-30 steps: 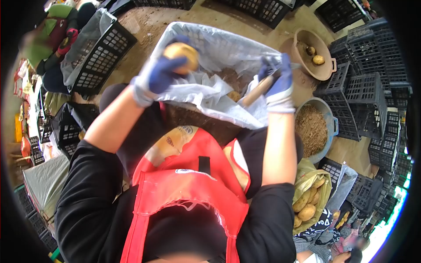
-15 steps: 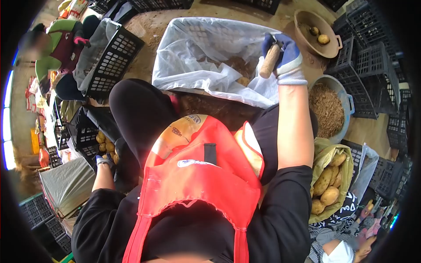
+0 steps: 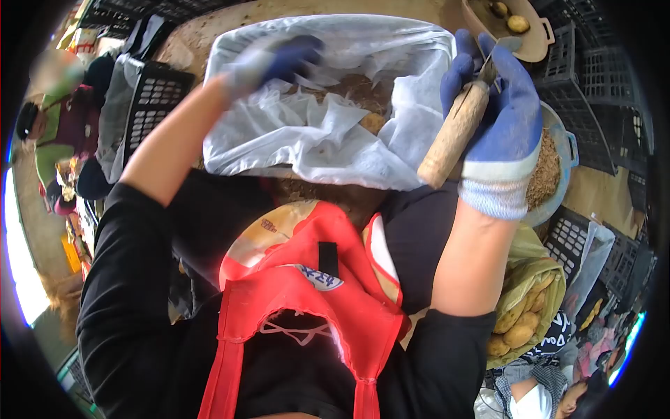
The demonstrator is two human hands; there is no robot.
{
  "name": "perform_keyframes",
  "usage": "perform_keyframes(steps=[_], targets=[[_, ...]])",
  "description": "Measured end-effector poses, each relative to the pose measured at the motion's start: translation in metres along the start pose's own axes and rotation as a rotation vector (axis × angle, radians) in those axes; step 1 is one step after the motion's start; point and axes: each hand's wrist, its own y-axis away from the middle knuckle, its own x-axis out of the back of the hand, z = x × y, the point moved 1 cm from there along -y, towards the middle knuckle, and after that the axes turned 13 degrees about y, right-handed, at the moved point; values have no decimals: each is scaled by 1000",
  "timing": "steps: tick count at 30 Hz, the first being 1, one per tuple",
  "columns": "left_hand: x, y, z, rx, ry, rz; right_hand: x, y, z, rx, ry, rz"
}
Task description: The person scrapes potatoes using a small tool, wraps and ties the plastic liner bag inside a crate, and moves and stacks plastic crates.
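Observation:
My right hand (image 3: 499, 112), in a blue and white glove, grips a knife (image 3: 457, 129) by its thick wooden handle near the crate's right side. Its short metal blade points away from me, partly hidden by the fingers. Over the left part of a crate lined with thin white sheeting (image 3: 265, 136) is my left hand (image 3: 289, 59), gloved and blurred. Its fingers look spread, and I see nothing in them. Inside the liner lie brown soil-like bits and a yellowish piece (image 3: 373, 123), perhaps potato.
A basin with two potatoes (image 3: 518, 24) stands at the upper right. Below it is a blue-grey tub (image 3: 569, 150) of brown crumbly material. A sack of potatoes (image 3: 520, 332) sits beside my right arm. Black crates (image 3: 576, 91) line the right. A co-worker (image 3: 66, 126) is at the left.
My left hand has left the potatoes at my lower left and swung up over the lined crate. My right hand, still gripping the knife, has come nearer to me.

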Motion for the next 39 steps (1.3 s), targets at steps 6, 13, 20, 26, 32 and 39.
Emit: perform_keyframes(steps=[6, 13, 20, 26, 32, 39], targets=[[-119, -143, -136, 205, -1043, -265, 6, -10, -8, -16, -48, 144], [-91, -130, -194, 110, -878, -102, 3, -13, -4, 4, 94, 197], [-45, -14, -61, -50, 106, -130, -21, 1, 12, -38, 418, 109], [-50, 92, 3, -270, 301, -168, -41, 9, 65, -292, 646, -172], [-77, 101, -22, -449, 267, -83, -56, 20, 104, -48, 770, -174], [-67, 88, -19, -278, 478, -135, -61, 13, 102, -10, 832, -107]])
